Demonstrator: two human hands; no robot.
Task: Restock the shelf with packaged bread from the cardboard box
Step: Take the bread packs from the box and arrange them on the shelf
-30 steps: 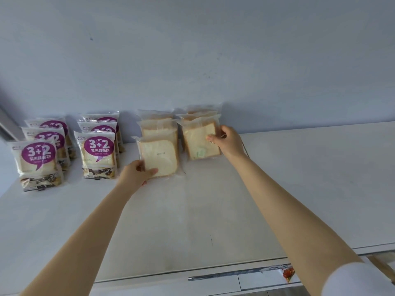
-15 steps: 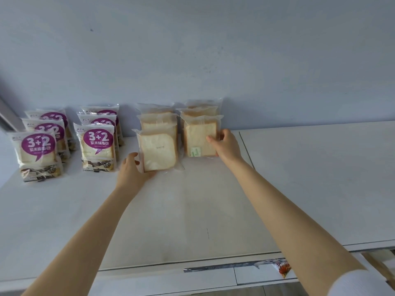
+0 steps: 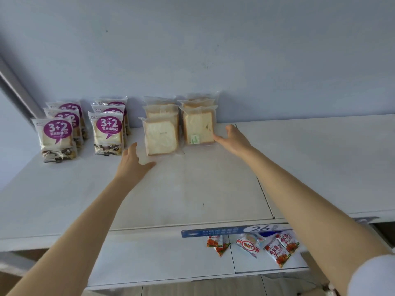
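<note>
Lower shelf: nearest the viewer, below the front edge of the white shelf [image 3: 213,189], small red snack packets [image 3: 275,246] lie under a blue price strip [image 3: 226,231].
Cardboard box: not clearly in view; a brown edge at the bottom left corner may be it, but I cannot tell.
Left hand [image 3: 133,165]: empty, fingers spread loosely, hovering over the shelf just in front of the left row of clear bread packs, touching none.
Right hand [image 3: 234,138]: empty and spread, fingertips at or just beside the lower right corner of the front clear bread pack [image 3: 198,127] in the right row; contact is unclear.
Clear bread packs: two rows stand upright at the back of the shelf, faces forward, each stacked front to back toward the wall. The left front pack [image 3: 161,136] leans slightly. Likely set this way so shoppers see the slices.
Purple-label bread [image 3: 108,133]: two more rows, further left on the shelf, also facing forward.
Stage: judging by the empty hands, both packs are placed.
</note>
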